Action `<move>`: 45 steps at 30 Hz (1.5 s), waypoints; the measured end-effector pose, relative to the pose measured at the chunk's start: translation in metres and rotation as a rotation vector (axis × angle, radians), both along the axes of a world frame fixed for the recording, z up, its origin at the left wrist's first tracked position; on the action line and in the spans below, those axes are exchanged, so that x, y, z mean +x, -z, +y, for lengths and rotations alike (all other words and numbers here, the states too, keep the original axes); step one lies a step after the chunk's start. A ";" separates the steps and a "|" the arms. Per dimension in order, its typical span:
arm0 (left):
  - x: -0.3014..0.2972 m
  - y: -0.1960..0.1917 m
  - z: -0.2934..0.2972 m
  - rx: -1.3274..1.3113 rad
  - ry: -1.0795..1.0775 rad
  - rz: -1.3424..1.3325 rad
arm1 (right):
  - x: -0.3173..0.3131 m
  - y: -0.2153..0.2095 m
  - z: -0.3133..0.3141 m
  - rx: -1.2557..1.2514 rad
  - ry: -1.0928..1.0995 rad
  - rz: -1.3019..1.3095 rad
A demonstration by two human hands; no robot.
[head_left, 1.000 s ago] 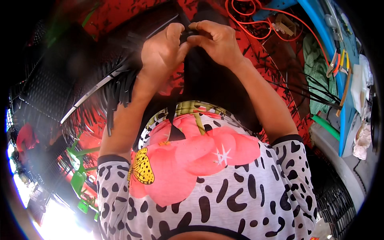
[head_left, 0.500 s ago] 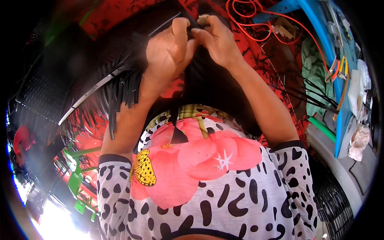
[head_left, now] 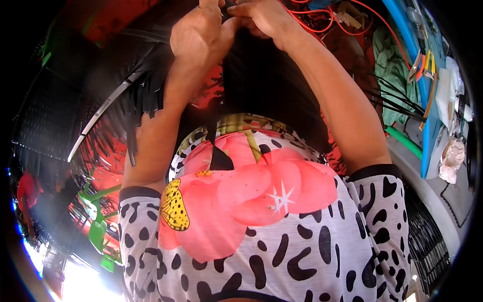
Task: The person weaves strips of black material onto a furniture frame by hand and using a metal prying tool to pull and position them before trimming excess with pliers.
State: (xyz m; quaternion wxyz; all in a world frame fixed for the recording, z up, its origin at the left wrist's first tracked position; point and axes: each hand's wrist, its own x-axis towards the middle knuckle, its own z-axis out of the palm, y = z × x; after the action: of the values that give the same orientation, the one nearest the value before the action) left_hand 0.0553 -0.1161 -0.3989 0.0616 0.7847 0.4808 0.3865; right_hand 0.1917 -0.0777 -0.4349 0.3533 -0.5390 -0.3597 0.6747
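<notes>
At the upper edge, my left hand [head_left: 201,36] is closed, its fingers pinching what looks like a dark, narrow black strip [head_left: 226,9]. Close against it on the right, my right hand [head_left: 266,19] is also closed, with thumb and fingers on the same dark piece. The upper frame edge cuts off part of the fingers. Beside my left forearm, many black strips [head_left: 151,90] hang in a fringe near a pale curved bar [head_left: 103,107]. A dark mass lies below both hands, its shape hard to make out.
A black woven panel [head_left: 48,121] stands at left, above a green plastic frame [head_left: 98,229]. On the right are a blue table edge [head_left: 426,146], orange- and yellow-handled pliers [head_left: 416,68], a green sack [head_left: 395,50] and a looped red cord [head_left: 322,25]. Black scraps litter the red floor.
Both hands have moved up and slightly left in the picture, staying close together. The fringe and curved bar have shifted slightly left.
</notes>
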 end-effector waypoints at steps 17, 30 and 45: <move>-0.005 0.001 -0.002 -0.282 -0.092 -0.017 | 0.001 -0.024 -0.001 -0.161 -0.094 -0.029; -0.015 0.008 0.011 -0.384 -0.047 0.062 | 0.004 -0.034 0.001 -0.072 -0.205 -0.201; -0.020 0.016 0.001 -0.055 0.098 0.192 | 0.032 -0.020 -0.011 0.201 -0.302 -0.038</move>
State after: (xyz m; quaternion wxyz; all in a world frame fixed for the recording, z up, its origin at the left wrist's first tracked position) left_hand 0.0356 -0.1153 -0.4149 0.0556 0.8387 0.4558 0.2928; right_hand 0.2234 -0.0886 -0.4145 0.2932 -0.4537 -0.5088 0.6703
